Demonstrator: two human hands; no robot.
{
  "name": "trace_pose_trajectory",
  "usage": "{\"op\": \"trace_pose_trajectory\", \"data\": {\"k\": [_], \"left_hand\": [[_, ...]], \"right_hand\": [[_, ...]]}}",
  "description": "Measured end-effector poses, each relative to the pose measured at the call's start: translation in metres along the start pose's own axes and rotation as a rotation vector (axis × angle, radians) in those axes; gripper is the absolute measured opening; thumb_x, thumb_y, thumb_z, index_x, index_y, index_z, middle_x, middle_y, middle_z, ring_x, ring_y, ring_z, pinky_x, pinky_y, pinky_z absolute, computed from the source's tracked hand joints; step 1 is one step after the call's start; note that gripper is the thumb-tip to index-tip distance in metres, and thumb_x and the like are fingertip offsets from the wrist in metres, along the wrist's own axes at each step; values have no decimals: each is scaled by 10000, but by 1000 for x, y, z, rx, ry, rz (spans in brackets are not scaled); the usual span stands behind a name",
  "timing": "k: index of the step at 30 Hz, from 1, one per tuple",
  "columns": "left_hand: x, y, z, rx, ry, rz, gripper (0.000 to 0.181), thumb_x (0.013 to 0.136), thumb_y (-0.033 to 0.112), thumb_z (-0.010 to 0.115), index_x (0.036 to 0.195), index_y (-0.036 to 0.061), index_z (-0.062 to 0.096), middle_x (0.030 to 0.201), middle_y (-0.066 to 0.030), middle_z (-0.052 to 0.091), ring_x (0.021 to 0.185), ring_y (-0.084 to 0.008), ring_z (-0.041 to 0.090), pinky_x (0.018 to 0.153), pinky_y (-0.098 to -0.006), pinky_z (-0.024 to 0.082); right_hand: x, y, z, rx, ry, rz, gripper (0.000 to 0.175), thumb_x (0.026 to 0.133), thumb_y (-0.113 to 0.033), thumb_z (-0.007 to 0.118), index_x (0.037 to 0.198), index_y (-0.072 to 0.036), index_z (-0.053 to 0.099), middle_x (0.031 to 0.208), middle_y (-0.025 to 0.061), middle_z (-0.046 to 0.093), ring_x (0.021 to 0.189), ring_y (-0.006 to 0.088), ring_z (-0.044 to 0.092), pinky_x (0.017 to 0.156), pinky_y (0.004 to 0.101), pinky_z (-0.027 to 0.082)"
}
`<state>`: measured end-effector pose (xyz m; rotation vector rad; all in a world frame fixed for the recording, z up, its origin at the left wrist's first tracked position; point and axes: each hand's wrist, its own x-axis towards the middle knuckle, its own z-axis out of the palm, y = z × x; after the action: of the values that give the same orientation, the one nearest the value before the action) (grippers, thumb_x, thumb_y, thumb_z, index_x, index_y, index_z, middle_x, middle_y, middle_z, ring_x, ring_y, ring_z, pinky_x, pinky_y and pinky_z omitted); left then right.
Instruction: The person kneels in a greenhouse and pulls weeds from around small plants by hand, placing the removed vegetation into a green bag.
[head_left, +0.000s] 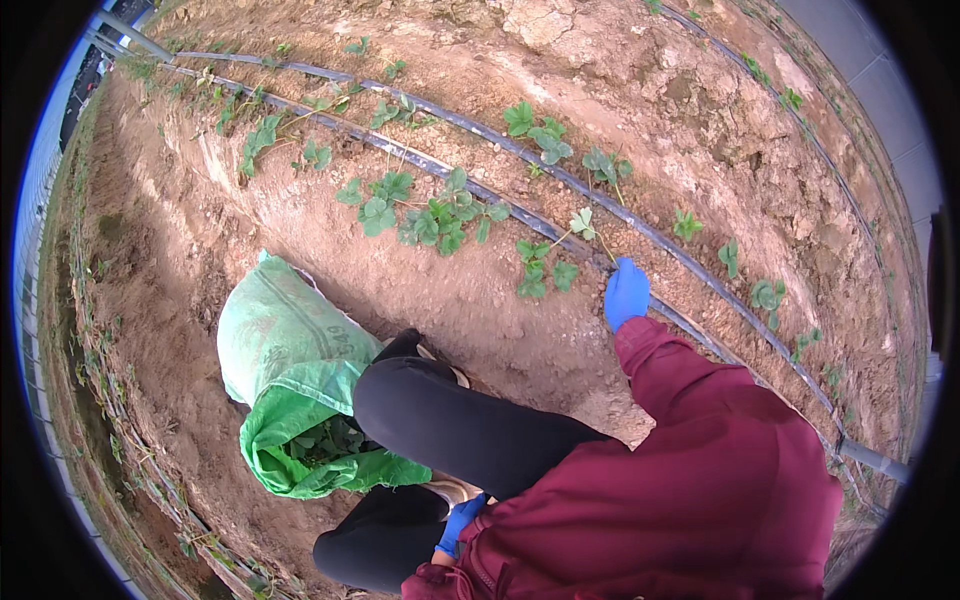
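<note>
My right hand (627, 294), in a blue glove, is at the near drip line (517, 212), its fingers closed around a thin stem of a strawberry plant. A pale, wilted-looking leaf (582, 223) stands just beyond the fingertips. Green strawberry leaves (533, 268) grow close by on the bed's side. My left hand (463, 523), also gloved in blue, is low between my bent legs; its fingers are partly hidden. A green woven sack (292, 330) lies by my knees, its mouth open on dark green leaves (326, 442).
A second drip line (480, 129) runs along the soil bed (420, 45), with strawberry plants (442, 214) beside both lines. Grey pipes (135, 36) stand at the bed's ends. Another planted row (142, 450) lies at the left, and pale sheeting (862, 60) edges the upper right.
</note>
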<state>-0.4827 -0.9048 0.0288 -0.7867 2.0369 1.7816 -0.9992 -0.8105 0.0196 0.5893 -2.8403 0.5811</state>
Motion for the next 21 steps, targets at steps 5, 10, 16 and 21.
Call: {"op": "trace_pose_trajectory", "data": {"k": [5,10,16,21], "left_hand": [[2,11,-3,70,32,-118,377,917,269,543,1215,41,580,976,-185,681,873,-355,654,766,-384,516],[-23,11,-33,-71,69,-322,420,893,363,550,1194,73,594,963,-182,688,877,-343,670,758,-378,521],[-43,-9,-68,-24,97,-273,362,876,294,567,1159,73,610,924,-167,688,805,-300,680,691,-344,524],[-34,-17,-101,98,133,-50,351,866,96,580,1213,43,594,895,-159,682,730,-278,676,642,-324,530]], "right_hand": [[-6,-2,6,-92,-31,-2,239,865,-113,514,1088,-39,559,921,172,602,909,368,552,809,472,416],[-1,-8,7,-148,-14,3,199,876,-91,502,1056,-27,555,911,194,593,890,395,545,789,488,412],[1,-7,7,-185,-45,-12,181,885,-96,501,1045,-29,551,909,184,586,889,386,546,780,480,414],[7,-5,10,-158,28,-36,187,885,-100,499,1048,-31,558,923,175,598,893,373,559,794,474,425]]}}
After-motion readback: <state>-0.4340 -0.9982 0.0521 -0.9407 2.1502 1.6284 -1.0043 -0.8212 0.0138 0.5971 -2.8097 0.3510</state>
